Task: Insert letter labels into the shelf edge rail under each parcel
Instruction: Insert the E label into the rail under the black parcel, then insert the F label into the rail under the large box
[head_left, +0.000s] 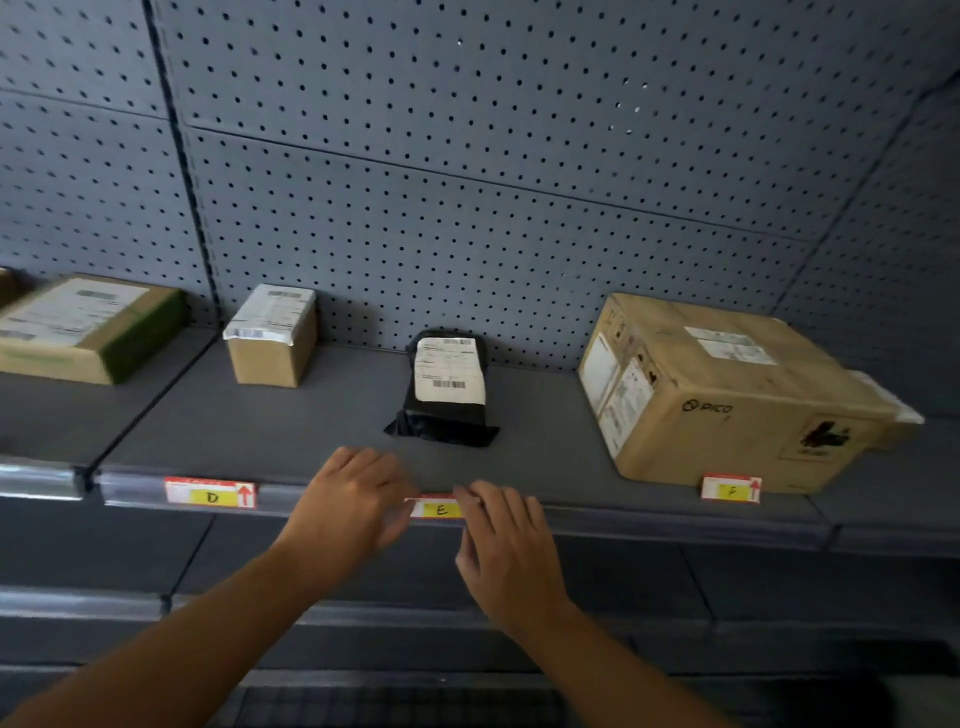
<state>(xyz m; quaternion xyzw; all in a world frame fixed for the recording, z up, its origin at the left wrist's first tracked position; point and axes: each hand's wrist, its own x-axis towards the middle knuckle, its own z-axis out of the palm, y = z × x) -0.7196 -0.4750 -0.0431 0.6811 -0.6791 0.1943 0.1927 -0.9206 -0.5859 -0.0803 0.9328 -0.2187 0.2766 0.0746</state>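
Note:
The label marked E (440, 510) sits at the shelf edge rail (649, 519), below the black parcel bag (448, 388). My left hand (349, 506) covers the label's left end and my right hand (506, 543) its right end, fingertips pressing on it. A label D (211, 492) is in the rail under the small cardboard box (271, 336). A label F (731, 488) stands in front of the large PICO carton (727, 395), above the rail line.
A flat box with green tape (88, 327) lies on the neighbouring shelf bay at left. A grey pegboard wall (467, 156) backs the shelf. Lower shelves with more rails (78, 605) run beneath my arms.

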